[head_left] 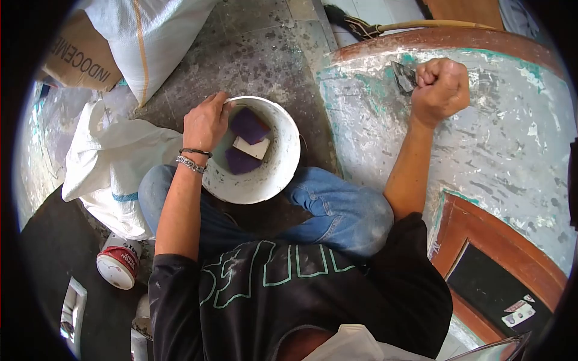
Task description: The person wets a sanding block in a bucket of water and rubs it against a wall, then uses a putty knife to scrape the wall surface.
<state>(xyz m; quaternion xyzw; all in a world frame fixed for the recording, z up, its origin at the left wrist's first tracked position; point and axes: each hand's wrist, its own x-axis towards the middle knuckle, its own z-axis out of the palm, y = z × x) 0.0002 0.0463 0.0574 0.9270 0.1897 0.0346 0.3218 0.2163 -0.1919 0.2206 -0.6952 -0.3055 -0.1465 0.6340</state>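
My left hand [206, 123] grips the rim of a white bucket [278, 171] that rests between my knees. Inside the bucket lie purple sponge blocks [248, 125] and a white block [251, 147]. My right hand [441, 89] is closed in a fist around a metal scraper [404, 76], whose blade lies against a curved, patchy white and teal painted surface [481, 144]. A bracelet and a wrist band sit on my left wrist.
White sacks [114, 162] and a brown cement bag [81, 57] lie to the left on a speckled floor. A red and white tin [117, 265] stands by my left knee. A wooden frame [475, 240] borders the painted surface at lower right.
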